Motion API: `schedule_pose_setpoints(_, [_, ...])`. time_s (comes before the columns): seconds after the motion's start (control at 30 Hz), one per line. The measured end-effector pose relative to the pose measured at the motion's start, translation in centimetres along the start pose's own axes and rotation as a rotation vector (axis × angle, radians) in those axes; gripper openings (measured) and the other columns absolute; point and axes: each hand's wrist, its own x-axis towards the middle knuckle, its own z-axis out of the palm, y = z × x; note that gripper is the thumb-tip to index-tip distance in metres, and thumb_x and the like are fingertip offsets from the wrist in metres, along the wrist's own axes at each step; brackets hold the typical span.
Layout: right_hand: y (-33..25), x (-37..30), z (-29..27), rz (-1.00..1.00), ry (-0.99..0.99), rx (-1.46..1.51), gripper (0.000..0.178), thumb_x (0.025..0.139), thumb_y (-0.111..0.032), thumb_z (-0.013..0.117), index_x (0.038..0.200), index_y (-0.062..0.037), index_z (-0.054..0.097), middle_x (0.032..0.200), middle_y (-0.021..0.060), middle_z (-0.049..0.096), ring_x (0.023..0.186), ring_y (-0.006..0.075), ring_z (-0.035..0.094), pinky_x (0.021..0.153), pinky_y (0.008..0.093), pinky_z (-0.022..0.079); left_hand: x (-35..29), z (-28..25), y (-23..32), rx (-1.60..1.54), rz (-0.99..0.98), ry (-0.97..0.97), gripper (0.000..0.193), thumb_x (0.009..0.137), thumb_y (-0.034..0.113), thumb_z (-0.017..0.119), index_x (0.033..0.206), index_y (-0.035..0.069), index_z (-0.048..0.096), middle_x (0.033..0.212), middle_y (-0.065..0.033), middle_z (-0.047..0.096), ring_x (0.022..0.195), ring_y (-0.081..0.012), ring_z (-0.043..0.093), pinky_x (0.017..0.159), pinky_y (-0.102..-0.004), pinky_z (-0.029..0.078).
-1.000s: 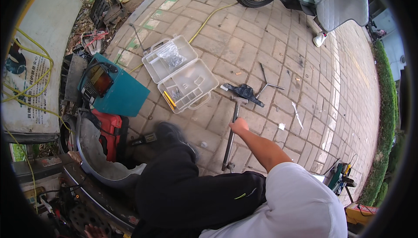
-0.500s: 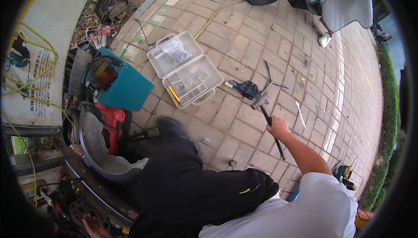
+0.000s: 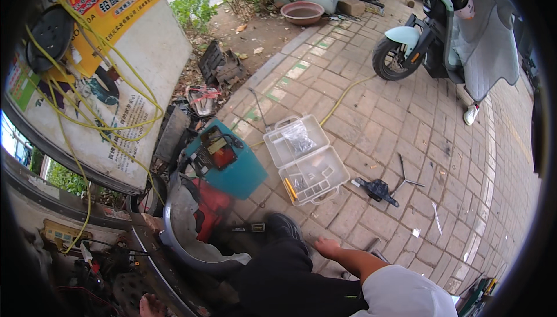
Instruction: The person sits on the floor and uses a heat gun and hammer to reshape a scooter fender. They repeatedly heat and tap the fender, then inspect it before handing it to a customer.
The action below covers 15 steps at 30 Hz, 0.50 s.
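Observation:
My right hand (image 3: 328,247) is low over the paving, just right of my dark shoe (image 3: 284,228). No tool shows in it and its fingers look loosely apart. Beside my right forearm, what looks like the hammer (image 3: 374,250) lies on the bricks, mostly hidden by the arm. At the lower edge, my left hand (image 3: 152,305) shows only in part, fingers apart, next to a dark perforated part of the vehicle body. A grey curved shell (image 3: 174,233) stands by my leg, with a blurred red case (image 3: 213,208) behind it.
A clear organizer box (image 3: 316,169) lies lid up ahead, near a teal box-shaped device (image 3: 235,166). Right of it are a black bracket-like piece (image 3: 377,190) and a three-armed wrench (image 3: 401,180). A scooter (image 3: 400,56) stands far right; yellow cable (image 3: 110,122) hangs at left.
My right hand has let go of the hammer and moved left toward my shoe. My view has swung left and up, showing more of the planting bed and signboard.

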Motion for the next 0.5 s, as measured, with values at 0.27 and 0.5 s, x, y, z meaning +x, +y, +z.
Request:
schedule_pose_setpoints(0.27, [6.1,6.3,-17.1,0.588,0.588,0.774,0.051,0.069,-0.026,0.077,0.108,0.0040,0.063,0.101,0.0228,0.067,0.095,0.0362,0.066,0.084,0.0432,0.052,0.8,2.2,1.3,0.073,0.129,-0.151,0.034,0.095,0.029,0.058,0.113,0.000,0.062,0.103,-0.0105,0.064,0.093,-0.0194,0.058,0.083,-0.0333,0.047])
schedule_pose_setpoints(0.5, [-2.2,8.3,-24.8,0.043,0.698,0.696,0.065,0.076,-0.039,0.074,0.121,0.0043,0.058,0.113,0.0261,0.063,0.105,0.0371,0.063,0.093,0.0400,0.049,-2.9,4.3,2.1,0.335,0.161,-0.163,0.040,0.095,0.032,0.057,0.120,0.000,0.060,0.096,-0.0050,0.062,0.084,-0.0168,0.055,0.072,-0.0311,0.046])
